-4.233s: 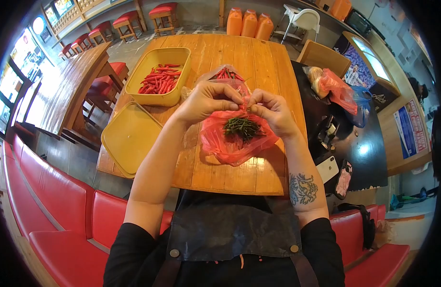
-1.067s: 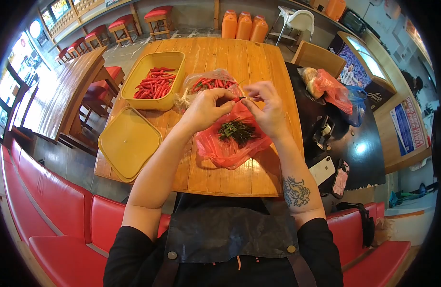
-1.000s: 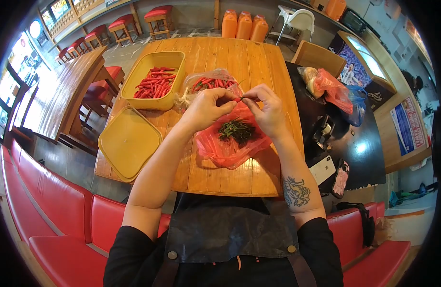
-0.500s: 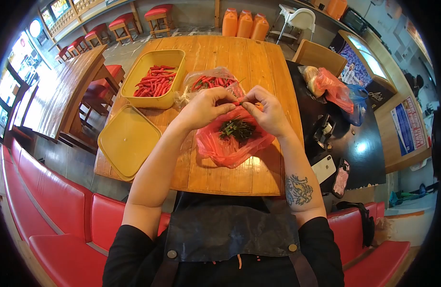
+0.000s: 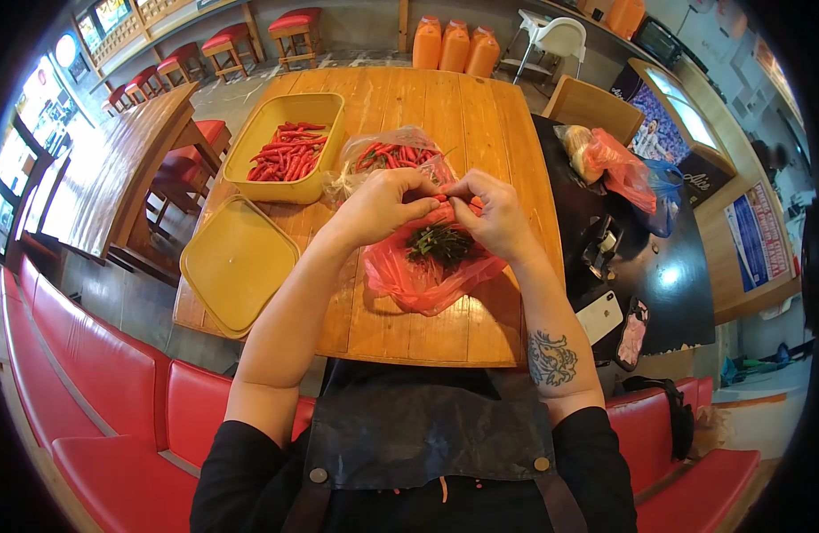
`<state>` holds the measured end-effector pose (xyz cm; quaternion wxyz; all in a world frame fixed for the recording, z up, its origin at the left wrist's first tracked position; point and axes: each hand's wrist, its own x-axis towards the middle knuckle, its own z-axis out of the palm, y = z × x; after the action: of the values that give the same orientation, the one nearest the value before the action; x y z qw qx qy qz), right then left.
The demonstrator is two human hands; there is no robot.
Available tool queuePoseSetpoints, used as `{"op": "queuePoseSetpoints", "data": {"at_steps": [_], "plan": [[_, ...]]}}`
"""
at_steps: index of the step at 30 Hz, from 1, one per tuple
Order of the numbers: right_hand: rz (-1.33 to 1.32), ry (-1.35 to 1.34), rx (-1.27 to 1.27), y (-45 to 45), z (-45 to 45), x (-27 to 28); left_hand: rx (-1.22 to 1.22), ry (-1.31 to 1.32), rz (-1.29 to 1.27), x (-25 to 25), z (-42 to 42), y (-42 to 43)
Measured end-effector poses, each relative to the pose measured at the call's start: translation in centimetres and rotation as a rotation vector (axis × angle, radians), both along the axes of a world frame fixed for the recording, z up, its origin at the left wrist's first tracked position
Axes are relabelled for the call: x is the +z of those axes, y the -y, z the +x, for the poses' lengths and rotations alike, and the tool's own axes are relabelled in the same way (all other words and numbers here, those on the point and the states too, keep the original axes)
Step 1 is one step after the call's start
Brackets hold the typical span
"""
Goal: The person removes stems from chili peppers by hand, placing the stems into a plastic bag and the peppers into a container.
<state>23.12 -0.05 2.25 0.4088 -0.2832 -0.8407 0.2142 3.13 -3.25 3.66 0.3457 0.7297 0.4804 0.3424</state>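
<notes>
Over the wooden table point(image 5: 489, 329), my left hand point(image 5: 384, 206) pinches a red chilli point(image 5: 442, 199) between thumb and fingers. Close against it, my right hand point(image 5: 494, 211) is closed on the same chilli, whose far end is partly hidden by the fingers. Below both hands lies an opened pink plastic bag point(image 5: 409, 291) with a heap of green chilli stems point(image 5: 438, 245) in it. Just beyond my hands, a clear plastic bag point(image 5: 418, 135) holds red chillies point(image 5: 393, 156). At left, a yellow tub point(image 5: 289, 190) contains many loose red chillies point(image 5: 289, 153).
The tub's yellow lid point(image 5: 239, 266) lies at the table's left edge. On the black table point(image 5: 667, 293) at right are a white phone point(image 5: 598, 317), a pink-patterned case point(image 5: 633, 333) and plastic bags point(image 5: 624, 169). Red bench seats point(image 5: 116, 355) run along the near side.
My fingers have shifted slightly on the chilli, and more of its red body shows between them. My right hand has turned a little; the bags and tub stay in place.
</notes>
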Motion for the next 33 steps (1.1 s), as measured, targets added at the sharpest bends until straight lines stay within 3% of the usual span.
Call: {"op": "queuePoseSetpoints", "data": {"at_steps": [6, 17, 33], "plan": [[-0.082, 0.002, -0.026, 0.2, -0.1, 0.1, -0.04, 0.048, 0.08, -0.6, -0.1, -0.3], [-0.507, -0.13, 0.093, -0.6, 0.3, -0.8, -0.161, 0.058, 0.102, -1.3, -0.8, -0.9], [-0.641, -0.125, 0.247, -0.9, 1.0, -0.9, -0.278, -0.001, 0.076, -0.9, -1.0, -0.9]]}}
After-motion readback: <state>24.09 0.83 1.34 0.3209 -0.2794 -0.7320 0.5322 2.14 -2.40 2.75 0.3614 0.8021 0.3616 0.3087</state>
